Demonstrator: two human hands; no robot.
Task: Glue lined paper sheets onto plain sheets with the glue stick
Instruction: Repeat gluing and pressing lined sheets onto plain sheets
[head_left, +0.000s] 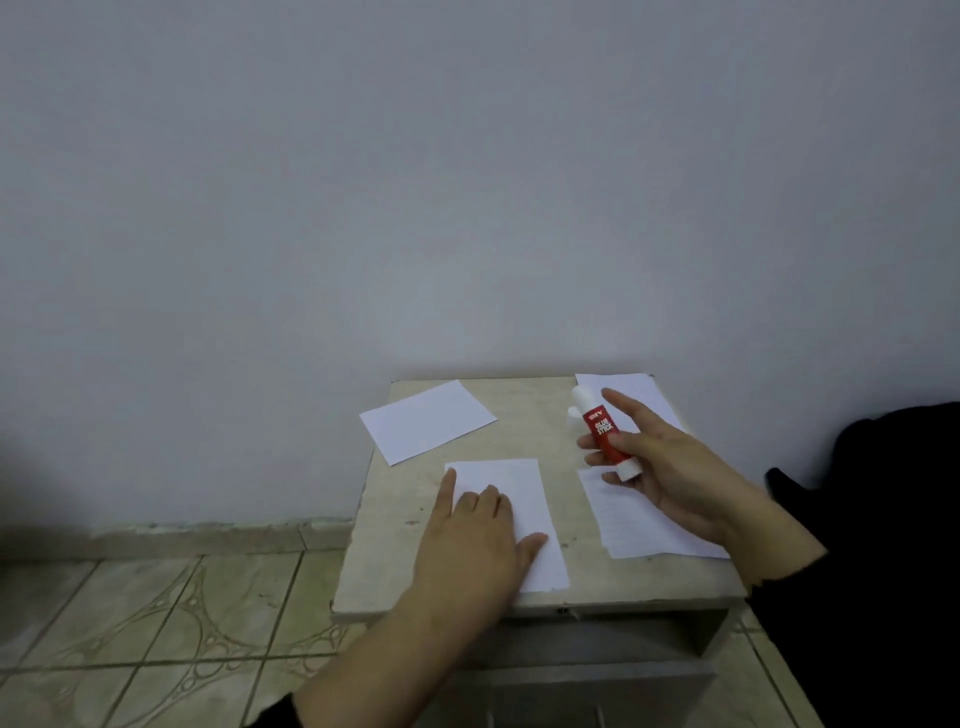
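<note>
single head-worn view, forward and down, near a small table (519, 410)

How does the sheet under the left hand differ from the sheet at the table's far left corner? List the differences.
1. The sheet under the left hand is pressed down by the left hand; the far-left sheet lies untouched.
2. The near sheet lies lengthwise away from the person; the far-left sheet lies crosswise, skewed.
3. The far-left sheet overhangs the table edge; the near sheet does not.

Both are white and rectangular.

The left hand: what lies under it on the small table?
The left hand presses flat on a white paper sheet lying on the small table. Whether another sheet lies beneath is hidden. The right hand holds the glue stick.
</note>
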